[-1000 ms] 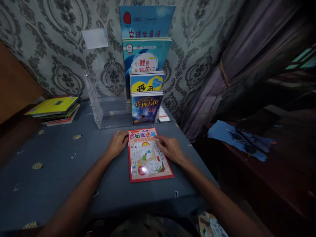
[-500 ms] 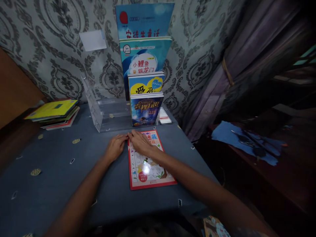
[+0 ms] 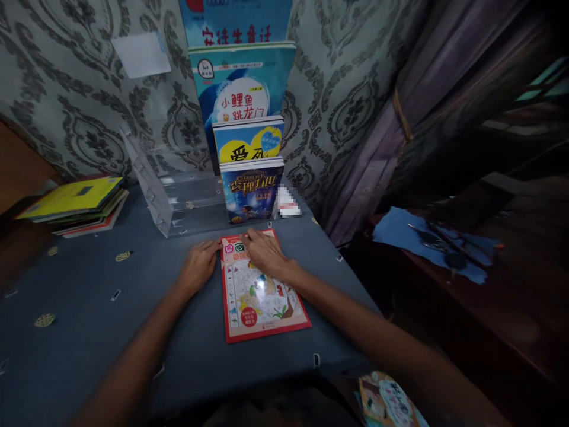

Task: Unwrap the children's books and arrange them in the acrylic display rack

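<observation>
Fingers (image 3: pixel 251 238) of the right hand (image 3: pixel 267 255) are lying pretty flat and close together on the top strip of the red-bordered activity book (image 3: pixel 262 299), covering most of the title, pressing on it rather than pinching anything. A second ago that hand was over on the book's right edge, then it slid across to the top left corner, and now it sits about mid-top. The left hand (image 3: pixel 200 267) hasn't really budged: it's parked at the top left corner with its fingers loosely curled against the edge. It's dim in here, so I honestly can't tell if they're hooked under the cover or just touching it. The book itself is still flat on the blue-clothed table (image 3: pixel 111 332), shut, just in front of the clear acrylic rack (image 3: pixel 178 201) where the upright books (image 3: pixel 251 190) stand. So both hands are now bunched at the top end of the cover and nothing is lifted. Off to the left, the stack of books (image 3: pixel 75 204) sits untouched.
</observation>
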A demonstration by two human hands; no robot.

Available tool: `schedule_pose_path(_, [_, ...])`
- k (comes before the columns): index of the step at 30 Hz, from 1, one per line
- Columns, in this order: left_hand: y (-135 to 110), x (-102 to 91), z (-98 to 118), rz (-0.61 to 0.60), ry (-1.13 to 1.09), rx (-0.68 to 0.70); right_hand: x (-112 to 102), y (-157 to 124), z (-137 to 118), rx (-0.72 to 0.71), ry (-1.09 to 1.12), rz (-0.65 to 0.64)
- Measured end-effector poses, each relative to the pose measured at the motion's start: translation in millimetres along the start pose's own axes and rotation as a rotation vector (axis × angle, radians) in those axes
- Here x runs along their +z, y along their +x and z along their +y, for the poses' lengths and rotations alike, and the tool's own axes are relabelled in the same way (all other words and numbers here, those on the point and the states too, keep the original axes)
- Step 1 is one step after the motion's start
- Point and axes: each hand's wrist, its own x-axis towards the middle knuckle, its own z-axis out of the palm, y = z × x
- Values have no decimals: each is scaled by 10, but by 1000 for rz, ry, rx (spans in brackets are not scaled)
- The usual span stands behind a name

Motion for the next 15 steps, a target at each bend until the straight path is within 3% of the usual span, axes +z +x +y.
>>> schedule_pose_path(6, [-22,33,-37,19,-25,4,-62,-179,307,123,-33,25])
schedule_pose_path(15, [-27,32,-23,39,-33,15,71,-226,685,236,114,155])
